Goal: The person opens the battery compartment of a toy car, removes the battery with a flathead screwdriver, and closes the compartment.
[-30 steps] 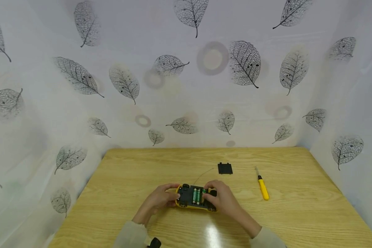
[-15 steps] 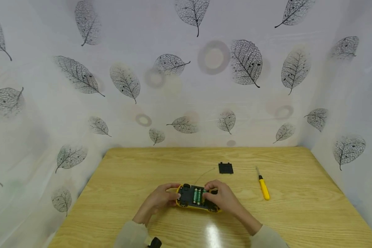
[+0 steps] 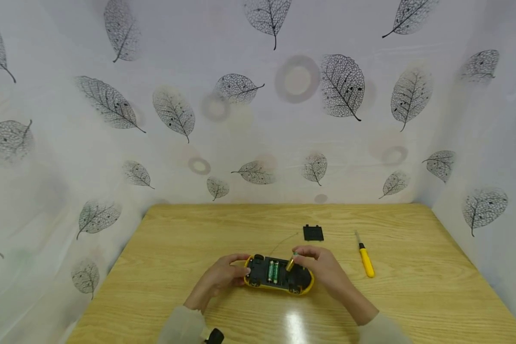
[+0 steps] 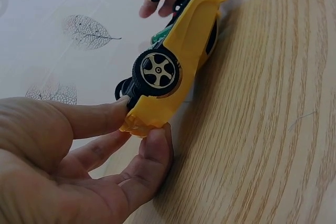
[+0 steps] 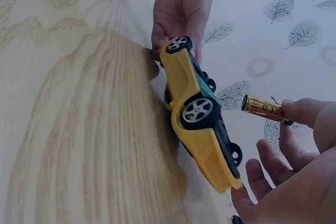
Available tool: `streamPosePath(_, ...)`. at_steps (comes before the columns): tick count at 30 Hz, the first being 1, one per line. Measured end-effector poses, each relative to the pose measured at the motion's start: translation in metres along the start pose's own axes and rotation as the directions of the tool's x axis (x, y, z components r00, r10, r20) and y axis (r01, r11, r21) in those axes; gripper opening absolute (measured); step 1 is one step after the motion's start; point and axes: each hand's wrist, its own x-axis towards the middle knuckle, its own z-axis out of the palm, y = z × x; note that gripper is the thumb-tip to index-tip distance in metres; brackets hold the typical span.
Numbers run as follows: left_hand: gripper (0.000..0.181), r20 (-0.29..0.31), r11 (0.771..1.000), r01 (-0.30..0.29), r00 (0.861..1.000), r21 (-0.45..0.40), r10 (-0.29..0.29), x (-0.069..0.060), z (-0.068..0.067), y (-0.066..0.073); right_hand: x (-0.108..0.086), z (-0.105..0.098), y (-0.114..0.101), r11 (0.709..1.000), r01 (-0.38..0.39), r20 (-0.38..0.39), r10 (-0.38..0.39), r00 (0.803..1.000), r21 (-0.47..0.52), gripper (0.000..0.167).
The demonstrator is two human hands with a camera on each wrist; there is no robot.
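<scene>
A yellow toy car [image 3: 258, 283] lies wheels-up on the table, its black underside and battery compartment facing upward. Two green batteries [image 3: 273, 272] sit side by side in that compartment. My left hand [image 3: 223, 276] grips one end of the car, thumb on the underside and fingers beneath, as the left wrist view shows at the yellow bumper [image 4: 149, 116]. Above the compartment's right part, my right hand [image 3: 324, 267] pinches a gold and green battery [image 5: 262, 108] between thumb and fingers. That battery is tilted and apart from the car.
A black battery cover [image 3: 313, 233] lies behind the car. To the right is a yellow-handled screwdriver [image 3: 365, 258]. A thin wire [image 3: 284, 242] reaches from the car toward the cover. Leaf-printed white curtain [image 3: 258, 143] encloses the wooden table [image 3: 189, 224] at the back and sides.
My right hand has lifted one battery out of the compartment and moved slightly right and up with it, uncovering the car's right end. The left hand keeps its hold.
</scene>
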Motion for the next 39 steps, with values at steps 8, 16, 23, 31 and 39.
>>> streamPosePath(8, 0.055, 0.001, 1.0, -0.004, 1.0, 0.002, 0.004, -0.001, 0.001, 0.0, -0.008, -0.033, 0.001, 0.999, -0.037, -0.009, 0.037, 0.999, 0.028, 0.042)
streamPosePath(16, 0.056, -0.001, 1.0, 0.0, 1.0, 0.005, 0.0, -0.002, 0.001, 0.0, -0.016, -0.06, 0.012, 0.996, -0.084, -0.041, 0.084, 0.996, -0.003, 0.05)
streamPosePath(23, 0.056, 0.003, 1.0, -0.002, 1.0, 0.007, 0.002, -0.002, 0.0, 0.0, -0.022, -0.073, 0.018, 0.989, -0.144, -0.102, 0.139, 0.985, -0.037, 0.053)
streamPosePath(31, 0.055, 0.007, 1.0, 0.001, 1.0, 0.015, -0.001, -0.003, 0.0, 0.002, -0.021, -0.075, 0.026, 0.977, -0.196, -0.165, 0.18, 0.97, -0.085, 0.042)
streamPosePath(39, 0.055, -0.004, 0.999, -0.012, 1.0, 0.03, 0.012, 0.0, 0.001, 0.0, -0.021, -0.067, 0.027, 0.964, -0.183, -0.276, 0.126, 0.953, -0.193, 0.025)
